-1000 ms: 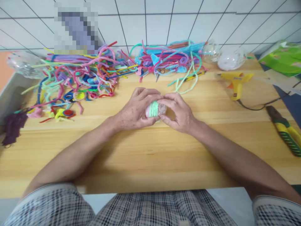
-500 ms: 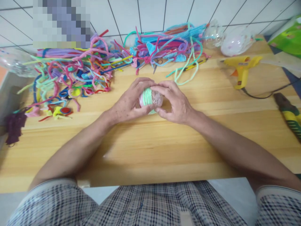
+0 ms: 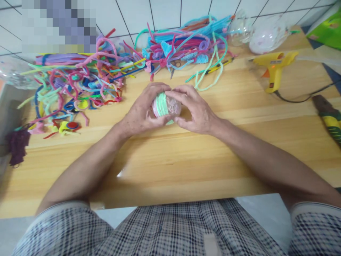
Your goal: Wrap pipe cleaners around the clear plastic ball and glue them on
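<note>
Between my two hands, low over the middle of the table, is a clear rounded ball [image 3: 173, 106] with pinkish bits showing through it. A light green pipe cleaner band [image 3: 161, 105] runs around its left half, beside a pink part. My left hand [image 3: 141, 113] curls round the left side, thumb along the front. Across from it, my right hand [image 3: 197, 112] grips the other side, with fingers over the top and thumb at the lower front. The ball's back and underside are hidden.
Tangled pipe cleaners [image 3: 87, 80] spread across the back left, and blue bundles [image 3: 191, 32] lie behind. Small scissors [image 3: 174, 67] and a yellow cutter [image 3: 218, 66] are beyond my hands. A yellow glue gun [image 3: 274, 69], pliers [image 3: 329, 117] and clear bulbs [image 3: 266, 35] are to the right.
The whole view has shifted a little, so most things sit slightly higher and further left. The ball seems turned slightly, with more of the green band showing. Both hands keep their grip.
</note>
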`<control>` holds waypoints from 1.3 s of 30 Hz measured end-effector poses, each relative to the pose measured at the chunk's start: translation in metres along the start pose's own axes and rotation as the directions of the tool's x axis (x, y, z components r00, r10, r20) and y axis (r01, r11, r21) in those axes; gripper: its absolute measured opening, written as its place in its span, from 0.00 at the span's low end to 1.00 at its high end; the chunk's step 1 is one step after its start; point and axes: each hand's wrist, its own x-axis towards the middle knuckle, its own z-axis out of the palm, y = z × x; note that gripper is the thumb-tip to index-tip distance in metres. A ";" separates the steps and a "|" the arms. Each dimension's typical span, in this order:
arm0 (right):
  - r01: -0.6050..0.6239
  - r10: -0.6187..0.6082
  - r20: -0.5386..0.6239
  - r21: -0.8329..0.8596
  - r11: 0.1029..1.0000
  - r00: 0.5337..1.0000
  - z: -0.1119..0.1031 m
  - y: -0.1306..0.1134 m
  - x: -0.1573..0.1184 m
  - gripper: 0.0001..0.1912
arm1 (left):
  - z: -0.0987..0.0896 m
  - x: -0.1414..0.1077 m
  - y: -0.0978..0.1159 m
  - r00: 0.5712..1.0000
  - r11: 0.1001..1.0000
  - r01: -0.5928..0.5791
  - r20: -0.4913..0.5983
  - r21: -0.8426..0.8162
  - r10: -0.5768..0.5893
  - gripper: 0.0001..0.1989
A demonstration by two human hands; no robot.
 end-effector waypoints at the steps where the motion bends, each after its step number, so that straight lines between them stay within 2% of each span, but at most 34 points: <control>1: 0.010 -0.010 -0.007 0.000 1.000 1.000 0.001 0.000 0.000 0.38 | 0.001 0.000 -0.001 1.000 1.000 -0.013 -0.008 -0.006 0.013 0.36; 5: 0.017 -0.017 -0.024 0.025 1.000 1.000 0.004 0.000 -0.001 0.39 | 0.000 -0.001 -0.006 0.999 0.999 -0.038 0.000 -0.016 0.038 0.39; 12: -0.033 0.034 -0.004 0.087 0.996 0.999 0.003 0.000 -0.001 0.39 | -0.002 -0.002 -0.002 0.998 0.998 0.055 0.025 -0.004 -0.055 0.40; 15: -0.061 0.062 -0.005 0.104 0.993 0.998 -0.001 -0.003 0.000 0.37 | -0.002 -0.003 -0.003 0.998 0.998 0.060 0.026 0.008 -0.060 0.41; 19: -0.180 0.192 -0.080 0.132 0.975 0.978 -0.006 -0.005 0.001 0.34 | -0.005 -0.004 -0.008 0.998 0.998 0.059 0.031 0.005 -0.059 0.39; 22: -0.300 0.333 -0.159 0.201 0.933 0.929 -0.013 0.000 0.003 0.30 | -0.005 -0.003 -0.008 0.998 0.998 0.057 0.026 -0.025 -0.056 0.40; 25: -0.432 0.514 -0.240 0.322 0.842 0.823 -0.027 0.013 0.009 0.22 | -0.003 -0.003 -0.004 0.998 0.998 0.060 0.007 -0.023 -0.060 0.38; 27: -0.524 0.649 -0.267 0.414 0.744 0.712 -0.040 0.022 0.013 0.15 | -0.002 -0.004 -0.001 0.998 0.998 0.055 -0.009 -0.024 -0.055 0.37; 29: -0.613 0.777 -0.242 0.498 0.614 0.581 -0.055 0.027 0.014 0.07 | -0.001 -0.005 -0.002 0.998 0.997 0.056 -0.017 -0.045 -0.057 0.36; 31: -0.680 0.856 -0.214 0.531 0.506 0.470 -0.070 0.029 0.008 0.03 | 0.000 -0.006 -0.005 0.996 0.994 0.075 -0.033 -0.080 -0.078 0.37; 33: -0.717 0.883 -0.254 0.516 0.468 0.394 -0.086 0.027 -0.005 0.03 | 0.000 -0.006 -0.010 0.992 0.988 0.114 -0.039 -0.108 -0.119 0.39; 35: -0.732 0.871 -0.375 0.486 0.477 0.318 -0.103 0.026 -0.022 0.07 | 0.000 -0.005 -0.013 0.985 0.977 0.163 -0.031 -0.134 -0.169 0.41; 36: -0.740 0.852 -0.450 0.472 0.480 0.267 -0.112 0.026 -0.031 0.10 | 0.000 -0.005 -0.013 0.981 0.971 0.186 -0.028 -0.148 -0.192 0.42; 38: -0.774 0.762 -0.638 0.422 0.471 0.116 -0.129 0.031 -0.047 0.17 | 0.000 -0.003 -0.012 0.973 0.957 0.226 -0.012 -0.181 -0.232 0.44; 39: -0.787 0.730 -0.679 0.412 0.460 0.071 -0.137 0.036 -0.054 0.20 | 0.000 -0.002 -0.011 0.970 0.953 0.236 -0.011 -0.187 -0.243 0.46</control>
